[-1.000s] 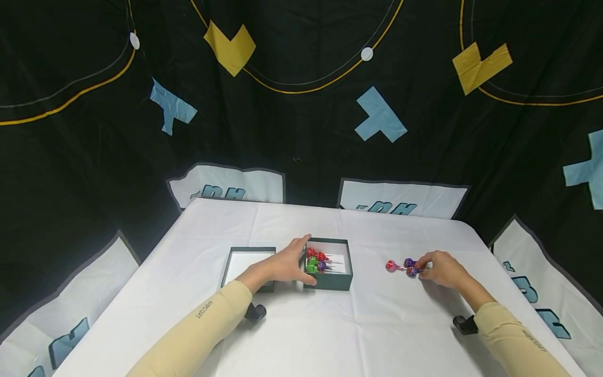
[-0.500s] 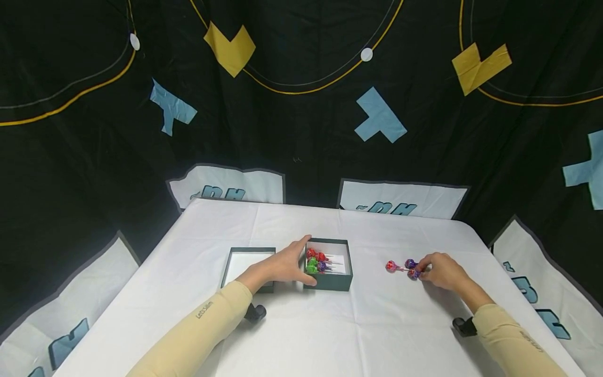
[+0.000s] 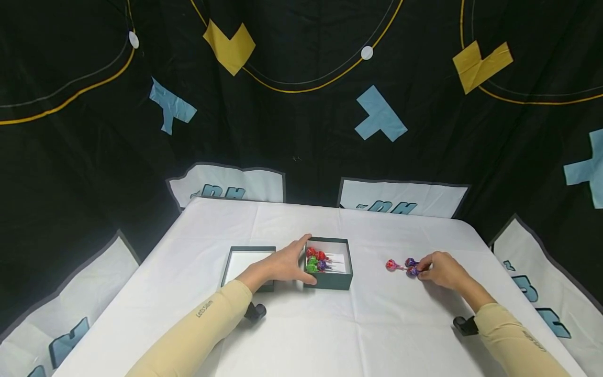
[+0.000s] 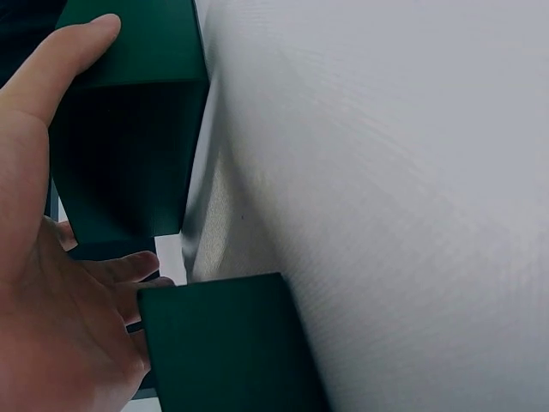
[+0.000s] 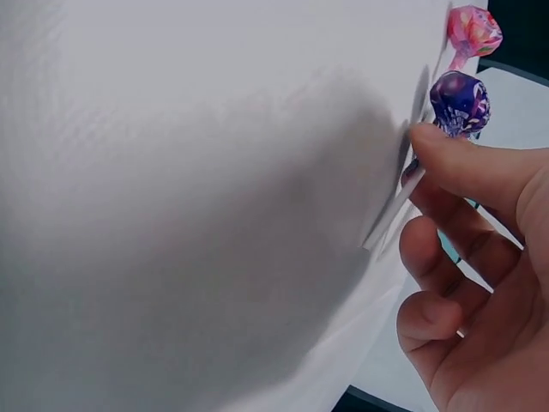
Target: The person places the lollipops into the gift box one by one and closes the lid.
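Note:
My left hand (image 3: 282, 263) spans the left side of a dark green box (image 3: 330, 283), thumb on its front wall and fingers toward the back. Inside the box lie red lollipops (image 3: 322, 256), green ones (image 3: 312, 264) and a purple one (image 3: 322, 265), sticks pointing right. Farther right, my right hand (image 3: 443, 269) pinches a purple lollipop (image 5: 461, 101) between thumb and forefinger, just below its wrapped head; its white stick (image 5: 395, 210) shows past the fingers. Another purple lollipop (image 3: 410, 261) and a pink one (image 3: 391, 265) lie right beside it on the cloth.
A second green box part with a white inside (image 3: 241, 262) lies behind and left of my left wrist. White cloth (image 3: 301, 335) covers the table. A black curtain (image 3: 301, 136) with tape pieces hangs beyond the far edge.
The purple lollipop in my right hand shifts slightly, its head tilting a little toward me and then back. The left hand and the box stay where they were.

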{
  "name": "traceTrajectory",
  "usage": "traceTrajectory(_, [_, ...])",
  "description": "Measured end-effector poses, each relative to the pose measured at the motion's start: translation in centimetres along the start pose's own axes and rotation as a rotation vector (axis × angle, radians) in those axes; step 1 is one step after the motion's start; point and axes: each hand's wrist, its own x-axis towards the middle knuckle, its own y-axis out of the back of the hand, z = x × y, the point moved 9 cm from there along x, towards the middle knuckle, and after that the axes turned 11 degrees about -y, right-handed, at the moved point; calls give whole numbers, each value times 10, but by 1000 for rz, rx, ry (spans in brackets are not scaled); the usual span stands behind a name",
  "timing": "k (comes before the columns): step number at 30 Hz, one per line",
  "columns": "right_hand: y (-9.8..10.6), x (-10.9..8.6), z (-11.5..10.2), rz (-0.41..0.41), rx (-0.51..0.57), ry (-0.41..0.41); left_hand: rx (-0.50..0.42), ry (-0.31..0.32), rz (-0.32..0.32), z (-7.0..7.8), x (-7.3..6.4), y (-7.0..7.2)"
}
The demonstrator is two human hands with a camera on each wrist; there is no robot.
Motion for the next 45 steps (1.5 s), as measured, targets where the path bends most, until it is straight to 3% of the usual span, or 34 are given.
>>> traceTrajectory(20, [-2, -1, -30, -70, 122, 90, -10, -29, -4, 4, 1, 1])
traceTrajectory(31, [0, 5, -65, -90, 149, 175, -14, -11, -17, 3, -1, 0])
traceTrajectory(45, [8, 9, -104, -157, 194, 216, -17, -11, -23, 4, 0, 2])
